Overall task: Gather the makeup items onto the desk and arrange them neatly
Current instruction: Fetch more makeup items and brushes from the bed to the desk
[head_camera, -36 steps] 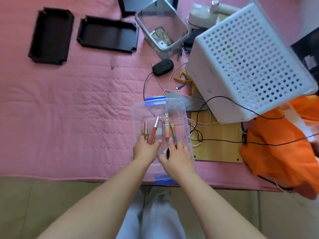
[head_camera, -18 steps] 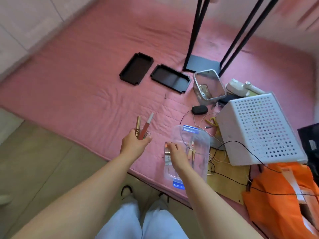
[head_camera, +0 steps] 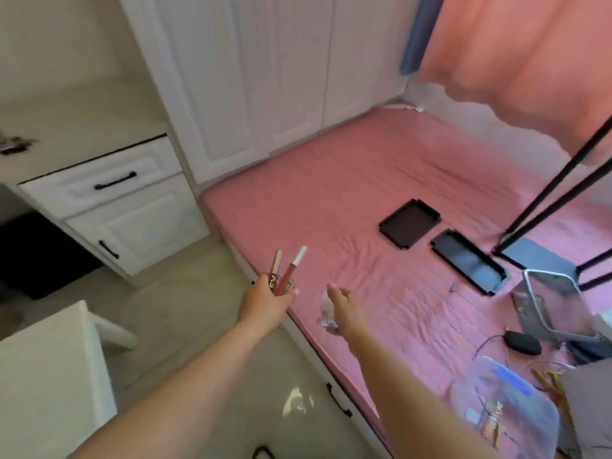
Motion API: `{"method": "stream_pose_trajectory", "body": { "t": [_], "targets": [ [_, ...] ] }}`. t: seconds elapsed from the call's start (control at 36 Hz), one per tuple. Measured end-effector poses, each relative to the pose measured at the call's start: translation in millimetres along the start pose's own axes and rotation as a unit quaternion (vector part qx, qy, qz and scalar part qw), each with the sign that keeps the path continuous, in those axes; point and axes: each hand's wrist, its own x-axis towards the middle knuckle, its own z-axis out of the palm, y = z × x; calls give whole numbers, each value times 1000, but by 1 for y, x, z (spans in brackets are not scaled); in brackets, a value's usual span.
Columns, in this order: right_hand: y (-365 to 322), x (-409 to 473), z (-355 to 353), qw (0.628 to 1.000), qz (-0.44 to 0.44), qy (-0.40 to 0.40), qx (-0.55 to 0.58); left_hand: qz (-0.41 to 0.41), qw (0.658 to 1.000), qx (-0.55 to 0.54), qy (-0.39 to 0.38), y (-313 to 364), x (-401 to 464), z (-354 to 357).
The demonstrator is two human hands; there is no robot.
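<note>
left grip (head_camera: 269,299) closed, right grip (head_camera: 344,309) clutching

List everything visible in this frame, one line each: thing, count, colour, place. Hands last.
makeup tubes: two, one gold, one red with white cap, held in the left hand
small packet: one, pale, behind the right hand; whether it is held I cannot tell
black trays: two, black, side by side on the pink mat
pink mat: one, pink, covers the raised platform
clear container: one, clear with blue clips, mat's near right corner, items still inside
desk: one, white with black handles, upper left
left hand: grips the two tubes
right hand: fingers extended, over the mat's edge
</note>
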Motion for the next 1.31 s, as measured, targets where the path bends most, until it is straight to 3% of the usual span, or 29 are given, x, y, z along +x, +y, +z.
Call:
{"method": "stream_pose_trajectory", "body": {
  "t": [0.11,0.28,0.64,0.97,1.19,1.31],
  "targets": [
    [-21,12,73,989,-88,-14,-116,-15,999,-24,46,-24,17,-65],
    [-59,27,165,935,-215,-35,-279,-52,990,-64,116,-59,48,-141],
    [-147,99,325,865,-284,-139,-389,-103,962,-112,228,-101,149,-256],
    [-235,177,461,865,-216,-302,-337,-162,916,-172,323,-115,246,-352],
    [-284,207,563,862,-172,-339,-336,-172,906,-179,344,-143,309,-422],
    [-310,219,622,901,-80,-351,-241,-173,911,-164,336,-159,347,-468]
  ]
}}
